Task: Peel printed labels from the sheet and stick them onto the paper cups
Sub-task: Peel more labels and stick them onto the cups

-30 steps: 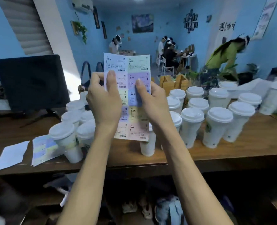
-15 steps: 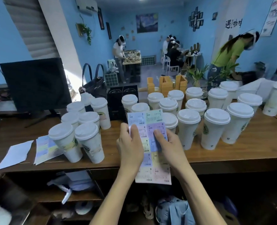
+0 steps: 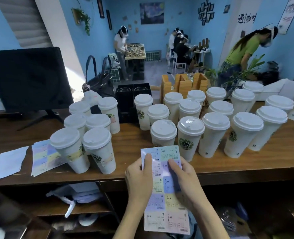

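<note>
I hold the label sheet (image 3: pixel 166 188) low in the centre of the frame, at the near edge of the tabletop (image 3: pixel 229 163). My left hand (image 3: pixel 139 178) pinches its left side; my right hand (image 3: pixel 186 178) clamps the right side, thumb on a purple label. Lidded paper cups (image 3: pixel 191 137) stand just above it across the middle.

left hand (image 3: pixel 139 178) bare | right hand (image 3: pixel 187 180) bare | 2 forearms bare | no sleeves, rings, watch visible
</note>
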Demonstrator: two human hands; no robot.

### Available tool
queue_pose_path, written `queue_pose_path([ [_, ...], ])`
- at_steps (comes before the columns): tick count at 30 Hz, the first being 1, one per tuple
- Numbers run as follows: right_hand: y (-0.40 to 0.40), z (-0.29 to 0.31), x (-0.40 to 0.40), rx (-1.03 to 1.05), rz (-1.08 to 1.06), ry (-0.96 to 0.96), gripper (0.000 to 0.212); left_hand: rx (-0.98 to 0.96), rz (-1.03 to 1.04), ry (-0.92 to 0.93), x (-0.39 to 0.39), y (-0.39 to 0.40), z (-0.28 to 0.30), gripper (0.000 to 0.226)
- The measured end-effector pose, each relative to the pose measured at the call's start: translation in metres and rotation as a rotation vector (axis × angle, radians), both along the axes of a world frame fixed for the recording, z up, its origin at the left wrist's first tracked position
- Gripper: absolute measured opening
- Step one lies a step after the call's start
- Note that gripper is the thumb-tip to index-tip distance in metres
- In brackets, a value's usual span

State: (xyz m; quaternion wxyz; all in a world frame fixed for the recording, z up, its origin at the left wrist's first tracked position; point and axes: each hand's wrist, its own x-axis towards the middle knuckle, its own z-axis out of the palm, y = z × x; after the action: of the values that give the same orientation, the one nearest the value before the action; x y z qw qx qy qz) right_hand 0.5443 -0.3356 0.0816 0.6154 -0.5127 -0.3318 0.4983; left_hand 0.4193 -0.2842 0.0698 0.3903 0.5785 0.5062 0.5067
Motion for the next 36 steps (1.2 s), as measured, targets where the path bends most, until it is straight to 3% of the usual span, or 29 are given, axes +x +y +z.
queue_pose_path([
  [3, 0.004, 0.001, 0.001, 0.005, 0.014, -0.066, 0.021, -0.077, -0.07, -0.118, -0.002, 0.008, 0.005, 0.01],
  [5, 0.004, 0.005, 0.003, 0.006, 0.022, -0.127, 0.02, -0.043, -0.082, -0.156, 0.001, 0.011, 0.011, 0.033],
  [8, 0.003, 0.01, 0.005, 0.003, 0.024, -0.114, 0.019, 0.272, -0.005, 0.1, 0.003, 0.012, 0.019, 0.051],
  [10, 0.003, 0.013, 0.007, 0.028, 0.006, -0.112, 0.019, 0.549, 0.031, 0.349, 0.006, 0.015, 0.018, 0.031],
  [12, 0.004, 0.015, 0.01, 0.07, -0.003, -0.117, 0.017, 0.682, 0.003, 0.453, 0.01, 0.015, 0.019, 0.017],
  [19, 0.001, 0.017, 0.026, 0.176, 0.207, -0.223, 0.025, 0.6, -0.204, 0.444, 0.008, 0.015, 0.028, 0.019],
  [25, -0.005, 0.023, 0.039, 0.191, 0.279, -0.487, 0.023, 0.6, -0.311, 0.47, 0.009, 0.011, 0.039, 0.016],
  [33, -0.011, 0.034, 0.045, 0.12, 0.347, -0.329, 0.022, 0.664, -0.343, 0.471, 0.013, 0.013, 0.036, 0.021],
  [36, -0.01, 0.034, 0.049, 0.13, 0.354, -0.41, 0.022, 0.63, -0.346, 0.453, 0.014, 0.013, 0.034, 0.017],
])
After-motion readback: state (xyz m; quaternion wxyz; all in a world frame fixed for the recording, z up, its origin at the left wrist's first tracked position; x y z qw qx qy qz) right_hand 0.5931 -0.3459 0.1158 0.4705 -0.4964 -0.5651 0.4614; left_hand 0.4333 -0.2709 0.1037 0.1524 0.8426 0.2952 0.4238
